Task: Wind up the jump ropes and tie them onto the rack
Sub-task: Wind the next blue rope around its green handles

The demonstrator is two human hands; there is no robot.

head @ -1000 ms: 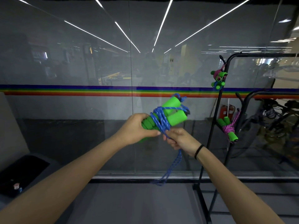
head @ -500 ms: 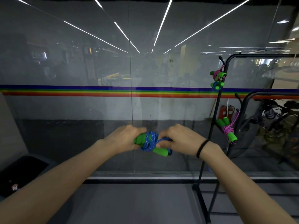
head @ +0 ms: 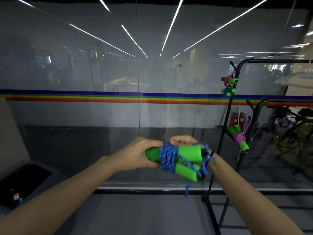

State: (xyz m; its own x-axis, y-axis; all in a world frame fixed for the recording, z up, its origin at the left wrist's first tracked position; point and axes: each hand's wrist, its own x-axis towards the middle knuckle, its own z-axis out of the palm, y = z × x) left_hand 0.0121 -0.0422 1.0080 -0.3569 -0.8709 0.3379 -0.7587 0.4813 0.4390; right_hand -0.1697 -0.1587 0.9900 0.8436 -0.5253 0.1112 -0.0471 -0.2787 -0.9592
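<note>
My left hand (head: 140,155) is wrapped round the ribbed ends of the jump rope (head: 167,160), thumb on top, gripping both green handles (head: 189,153) together. The blue cord is wound in a thick coil round the handles, right against my left fingertips. The fat foam ends stick out to the right past the coil, the lower one tilted downward. My right hand (head: 183,140) sits just behind the upper handle with its fingers curled, touching the top of the coil. The handle hides most of it, so I cannot tell whether it pinches the cord. A loose loop of cord passes over my right wrist beside the black wristband (head: 211,154), and a free end dangles below the lower handle.

Further right of my right hand stands the black rack (head: 274,61). Up and right of that hand, a pink-corded rope (head: 228,80) is tied to its upright, with a small blue-corded bundle (head: 227,92) just under it. Another pink rope (head: 238,138) hangs lower, about level with my right hand. Beyond both hands is a glass wall (head: 84,124) with a rainbow stripe (head: 84,97) across it. Down and left of my left hand sits a black bin (head: 22,180).
</note>
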